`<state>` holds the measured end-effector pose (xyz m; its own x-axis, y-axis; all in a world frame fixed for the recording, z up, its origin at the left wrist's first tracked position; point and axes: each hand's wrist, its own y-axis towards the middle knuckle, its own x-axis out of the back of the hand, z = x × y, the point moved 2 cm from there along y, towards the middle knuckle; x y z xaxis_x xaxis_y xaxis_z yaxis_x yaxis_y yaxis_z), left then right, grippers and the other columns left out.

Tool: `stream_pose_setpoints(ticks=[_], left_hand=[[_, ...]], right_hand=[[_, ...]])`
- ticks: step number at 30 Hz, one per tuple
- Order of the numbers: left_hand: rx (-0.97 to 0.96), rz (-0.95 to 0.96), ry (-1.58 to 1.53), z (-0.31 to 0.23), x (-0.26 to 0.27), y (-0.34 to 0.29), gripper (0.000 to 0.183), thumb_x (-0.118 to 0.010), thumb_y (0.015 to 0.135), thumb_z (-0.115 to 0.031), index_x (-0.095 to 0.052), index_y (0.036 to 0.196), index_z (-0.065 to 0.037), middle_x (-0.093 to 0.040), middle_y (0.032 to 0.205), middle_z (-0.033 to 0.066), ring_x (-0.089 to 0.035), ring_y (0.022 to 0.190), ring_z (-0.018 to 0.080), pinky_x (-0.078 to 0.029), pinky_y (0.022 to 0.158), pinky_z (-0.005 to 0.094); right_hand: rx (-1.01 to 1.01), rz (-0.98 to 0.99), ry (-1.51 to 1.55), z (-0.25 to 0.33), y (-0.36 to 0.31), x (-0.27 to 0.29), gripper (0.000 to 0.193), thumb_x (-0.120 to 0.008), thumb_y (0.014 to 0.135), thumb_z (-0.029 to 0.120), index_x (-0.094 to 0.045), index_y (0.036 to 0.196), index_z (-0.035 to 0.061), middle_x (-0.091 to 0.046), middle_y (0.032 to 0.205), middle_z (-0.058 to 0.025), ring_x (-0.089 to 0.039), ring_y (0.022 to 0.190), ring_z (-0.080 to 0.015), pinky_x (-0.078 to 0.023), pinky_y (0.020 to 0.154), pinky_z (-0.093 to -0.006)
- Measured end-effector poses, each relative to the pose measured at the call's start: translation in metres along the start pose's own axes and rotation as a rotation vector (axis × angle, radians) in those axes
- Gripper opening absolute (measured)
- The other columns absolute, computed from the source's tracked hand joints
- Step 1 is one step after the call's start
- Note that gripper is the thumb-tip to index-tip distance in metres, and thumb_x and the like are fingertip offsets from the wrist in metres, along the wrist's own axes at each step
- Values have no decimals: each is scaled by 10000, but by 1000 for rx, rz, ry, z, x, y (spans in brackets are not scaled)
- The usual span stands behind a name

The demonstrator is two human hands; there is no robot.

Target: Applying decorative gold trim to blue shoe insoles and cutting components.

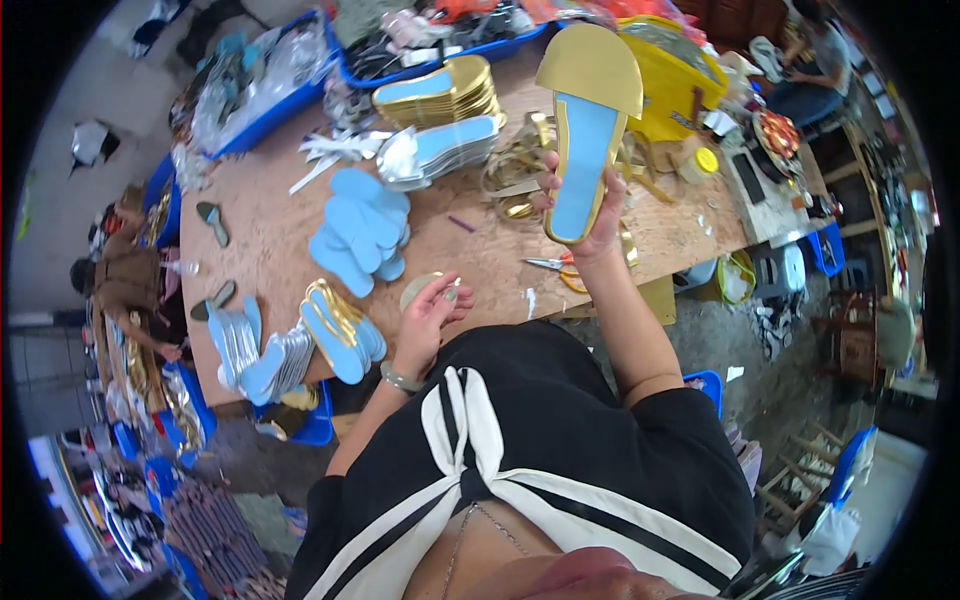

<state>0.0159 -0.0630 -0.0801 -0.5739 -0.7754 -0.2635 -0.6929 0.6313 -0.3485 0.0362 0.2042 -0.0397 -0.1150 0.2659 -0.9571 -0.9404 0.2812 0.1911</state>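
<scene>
My right hand (597, 213), raised above the table, grips a gold-edged shoe sole with a light blue insole (583, 150). A wide half-round gold upper piece (590, 68) spans its far end. Lower, by the table's near edge, my left hand (432, 318) has its fingers curled in. A pale gold rounded piece (418, 288) shows beside those fingers; whether it is held is unclear. Orange-handled scissors (553, 265) lie below the raised sole. Left of my left hand are blue soles with gold straps (341, 330) and a row of silver-edged ones (280, 365).
Loose blue insoles (360, 228) lie mid-table. Behind them stand bundled gold soles (440, 95) and silver soles (440, 152). Blue bins (330, 60) and a yellow bag (668, 85) line the far side. A yellow-lidded jar (704, 162) stands right. A person (130, 265) works at far left.
</scene>
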Motion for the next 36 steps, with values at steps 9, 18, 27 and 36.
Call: stream_pose_setpoints(ticks=[9,18,27,36], left_hand=[[-10,146,116,-5,-29,4,364,-478,958,-160,-464,1289,-9,-616,1090,114,-612,947,171,-479,811,265],[5,190,87,9,-65,9,356,-482,957,-164,-474,1281,-14,-609,1088,114,-608,961,176,-481,822,269],[-63,189,87,16,-96,14,353,-476,961,-164,-483,1271,5,-615,1110,114,-611,957,168,-481,822,265],[-332,-10,-73,-5,-111,16,596,-379,985,-394,-305,1382,45,-473,1314,191,-485,1206,251,-382,1011,343]], right_hand=[[151,25,-242,53,-8,-1,810,-443,831,681,-355,1305,30,-492,1081,-103,-495,828,-150,-437,674,-290],[147,-22,-275,84,-34,0,774,-394,835,700,-366,1325,101,-483,1070,-97,-466,825,-156,-427,682,-306],[81,60,-178,106,-44,0,795,-344,832,726,-390,1290,78,-516,1053,-124,-497,834,-179,-449,668,-318],[-47,51,-382,93,-38,-16,822,-346,820,740,-446,1229,34,-547,1014,-144,-540,803,-191,-451,662,-319]])
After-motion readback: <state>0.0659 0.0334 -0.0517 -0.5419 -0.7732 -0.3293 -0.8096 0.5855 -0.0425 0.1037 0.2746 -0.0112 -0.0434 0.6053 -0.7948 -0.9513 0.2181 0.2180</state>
